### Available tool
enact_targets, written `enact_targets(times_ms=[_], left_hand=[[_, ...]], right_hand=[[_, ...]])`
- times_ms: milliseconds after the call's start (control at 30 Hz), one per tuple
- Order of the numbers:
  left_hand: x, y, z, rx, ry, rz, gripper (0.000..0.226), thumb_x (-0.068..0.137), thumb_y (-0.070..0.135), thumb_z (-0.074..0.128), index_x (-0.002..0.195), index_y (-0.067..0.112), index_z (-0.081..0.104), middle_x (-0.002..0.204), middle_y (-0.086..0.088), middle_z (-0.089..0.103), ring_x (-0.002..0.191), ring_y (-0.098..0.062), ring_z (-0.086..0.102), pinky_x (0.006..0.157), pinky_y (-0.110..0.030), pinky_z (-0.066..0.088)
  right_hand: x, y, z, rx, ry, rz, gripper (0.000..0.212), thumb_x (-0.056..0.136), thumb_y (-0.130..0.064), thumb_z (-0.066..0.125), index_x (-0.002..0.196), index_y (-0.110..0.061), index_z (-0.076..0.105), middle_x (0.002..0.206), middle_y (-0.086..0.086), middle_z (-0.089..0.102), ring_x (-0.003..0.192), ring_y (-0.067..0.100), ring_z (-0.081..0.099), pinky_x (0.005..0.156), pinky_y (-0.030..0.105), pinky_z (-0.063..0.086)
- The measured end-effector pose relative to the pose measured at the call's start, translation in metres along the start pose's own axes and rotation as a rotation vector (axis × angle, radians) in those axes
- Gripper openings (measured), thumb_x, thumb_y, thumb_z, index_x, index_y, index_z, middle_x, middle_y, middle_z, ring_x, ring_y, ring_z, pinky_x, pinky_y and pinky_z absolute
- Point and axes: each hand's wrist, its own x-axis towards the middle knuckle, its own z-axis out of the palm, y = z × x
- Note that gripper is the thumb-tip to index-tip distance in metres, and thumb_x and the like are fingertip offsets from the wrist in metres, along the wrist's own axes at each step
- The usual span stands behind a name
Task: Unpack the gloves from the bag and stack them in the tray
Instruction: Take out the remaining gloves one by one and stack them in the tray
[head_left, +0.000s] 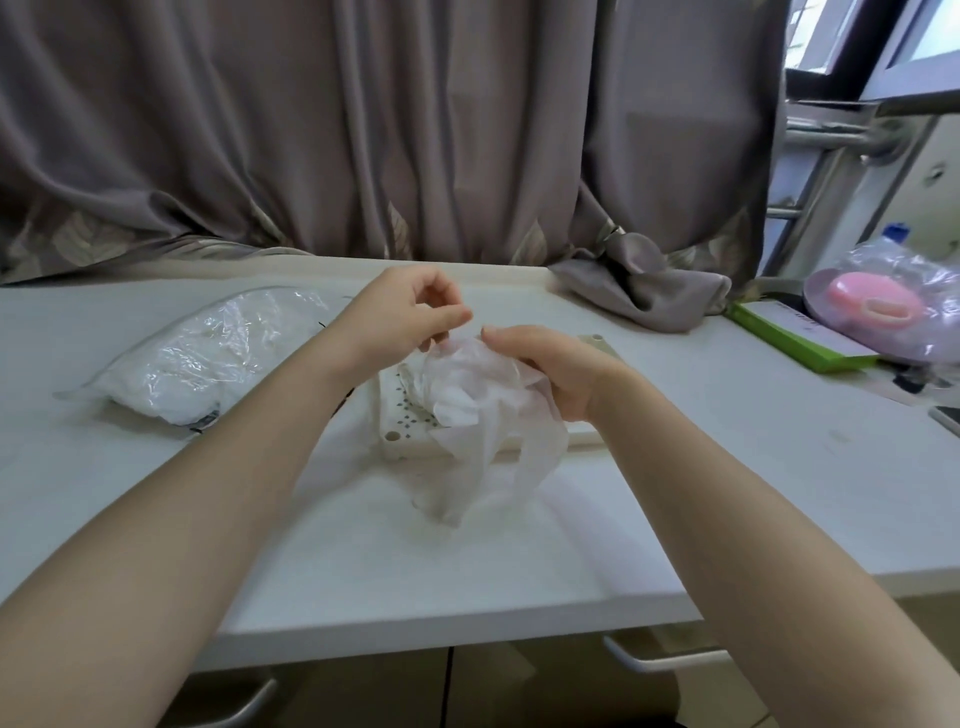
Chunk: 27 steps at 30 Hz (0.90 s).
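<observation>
A thin translucent white glove (488, 431) hangs crumpled over the middle of the table, above a cream perforated tray (397, 431). My right hand (550, 369) grips the glove's upper part from the right. My left hand (410, 312) pinches its top edge between thumb and fingertips. A clear plastic bag (208, 358) stuffed with more white gloves lies on the table to the left, apart from both hands. Most of the tray is hidden behind the glove and my right hand.
A grey curtain (363, 130) hangs behind the white table (363, 551), with a fold resting on the far right part. A green box (795, 338) and a plastic-wrapped pink item (872, 306) sit at the right. Drawer handles (654, 660) show below the front edge.
</observation>
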Motion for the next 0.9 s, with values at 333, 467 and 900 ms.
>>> enact_targets(times_ms=[333,467,900], left_hand=[[0.001,0.01,0.024,0.225,-0.161,0.105,0.01,0.077,0.019,0.074,0.084,0.017,0.067,0.073,0.007,0.066,0.065,-0.005,0.056,0.063,-0.021,0.042],[0.009,0.007,0.028,0.216,-0.027,0.064,0.008,0.083,0.018,0.068,0.079,0.011,0.068,0.06,0.01,0.055,0.047,0.003,0.042,0.048,-0.011,0.032],[0.032,-0.019,0.023,-0.561,0.052,-0.378,0.022,0.098,0.02,0.041,0.103,0.009,0.06,0.091,-0.002,0.066,0.084,-0.016,0.063,0.077,-0.029,0.052]], right_hand=[[-0.007,-0.002,-0.008,-0.033,0.118,-0.137,0.02,0.098,-0.014,0.044,0.104,-0.007,0.062,0.077,0.001,0.07,0.067,0.01,0.066,0.06,0.021,0.053],[-0.017,-0.006,-0.01,-0.026,0.06,-0.143,0.022,0.094,-0.028,0.05,0.104,-0.014,0.062,0.084,-0.003,0.071,0.077,0.009,0.067,0.067,0.022,0.052],[-0.04,-0.009,-0.066,-0.087,0.318,-0.11,0.024,0.093,-0.014,0.053,0.07,-0.013,0.052,0.065,0.0,0.057,0.056,0.012,0.056,0.059,0.023,0.045]])
